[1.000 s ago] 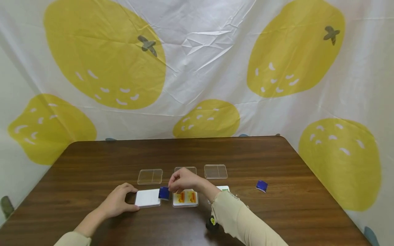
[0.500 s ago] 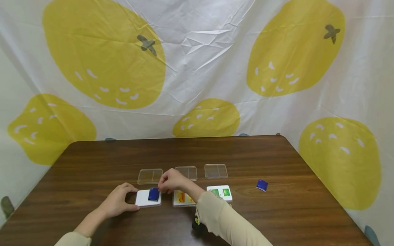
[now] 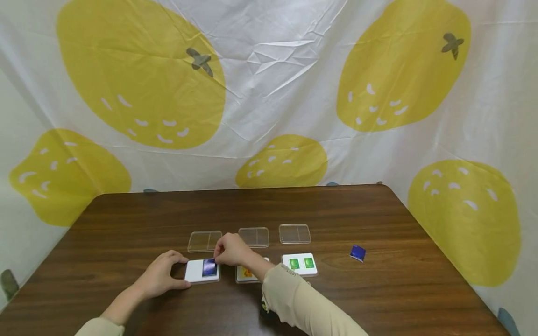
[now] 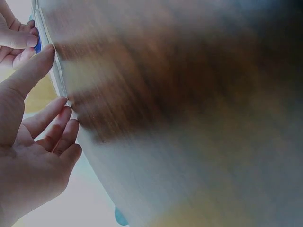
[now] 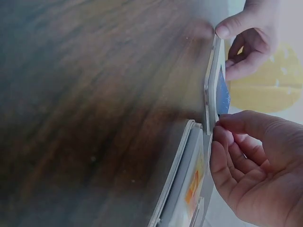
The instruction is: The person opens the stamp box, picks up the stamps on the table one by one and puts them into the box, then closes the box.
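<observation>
A flat clear case with a white face (image 3: 193, 271) lies on the table at centre left. My left hand (image 3: 161, 272) holds its left side, thumb at the near corner and a fingertip at the far one. A small shiny blue square (image 3: 209, 268) lies over the right half of the white face. My right hand (image 3: 233, 250) pinches the square's right edge between thumb and forefinger. The right wrist view shows the blue square (image 5: 223, 97) tilted slightly up from the case, with my right thumb (image 5: 241, 124) at its edge.
Beside it, partly under my right forearm, is a case with orange pictures (image 3: 247, 274). Farther right sits a case with two green squares (image 3: 301, 267). Three clear lids (image 3: 204, 241) lie in a row behind. Another blue square (image 3: 357, 253) rests on the right.
My right hand has carried the blue square leftward from beside the white-faced case onto its right half, then lowered and flattened it there. The left hand has stayed in place.
</observation>
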Tool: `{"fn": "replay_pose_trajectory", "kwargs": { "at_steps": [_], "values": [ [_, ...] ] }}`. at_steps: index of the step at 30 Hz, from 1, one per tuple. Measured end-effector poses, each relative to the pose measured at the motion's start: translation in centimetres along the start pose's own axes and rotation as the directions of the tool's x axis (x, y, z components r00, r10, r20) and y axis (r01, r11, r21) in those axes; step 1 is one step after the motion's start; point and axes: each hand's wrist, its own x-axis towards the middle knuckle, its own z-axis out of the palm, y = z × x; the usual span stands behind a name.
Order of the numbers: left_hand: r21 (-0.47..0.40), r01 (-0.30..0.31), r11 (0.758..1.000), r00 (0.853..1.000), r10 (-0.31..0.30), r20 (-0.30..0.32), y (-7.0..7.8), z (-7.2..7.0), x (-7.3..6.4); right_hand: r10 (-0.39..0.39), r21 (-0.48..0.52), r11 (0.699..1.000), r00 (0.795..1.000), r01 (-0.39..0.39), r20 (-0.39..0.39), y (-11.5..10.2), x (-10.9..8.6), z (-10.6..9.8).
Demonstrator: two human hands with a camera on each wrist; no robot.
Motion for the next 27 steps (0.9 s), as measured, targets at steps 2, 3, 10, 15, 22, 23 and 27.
{"fn": "replay_pose_trajectory", "kwargs": {
  "at_steps": [2,3,10,15,22,23,27],
  "values": [
    [-0.003,0.005,1.0,1.0,-0.005,0.003,0.01,-0.03,0.0,-0.01,-0.029,1.0,1.0,0.009,-0.006,-0.1,0.0,0.03],
    [-0.004,0.008,1.0,1.0,-0.008,0.002,0.03,-0.03,0.0,-0.013,-0.039,0.999,1.0,0.013,-0.01,-0.16,-0.02,0.03],
    [0.0,0.023,1.0,1.0,-0.023,0.007,0.17,0.0,-0.03,-0.022,-0.082,0.996,0.999,0.019,-0.04,-0.26,-0.19,0.14],
    [-0.007,0.039,0.999,0.999,-0.039,0.014,0.27,-0.05,-0.1,-0.038,-0.111,0.993,0.997,0.031,-0.064,-0.31,-0.31,0.33],
    [0.002,0.035,0.999,0.999,-0.035,0.01,0.21,-0.02,-0.04,-0.029,-0.142,0.99,0.996,0.018,-0.079,-0.83,-0.58,0.49],
    [0.005,0.034,0.999,0.999,-0.034,0.008,0.19,-0.01,-0.03,-0.025,-0.145,0.989,0.996,0.013,-0.08,-0.88,-0.62,0.52],
    [0.008,0.031,0.999,1.0,-0.031,0.006,0.16,0.02,-0.02,-0.017,-0.16,0.987,0.996,0.003,-0.086,-0.95,-0.72,0.66]
  ]
}}
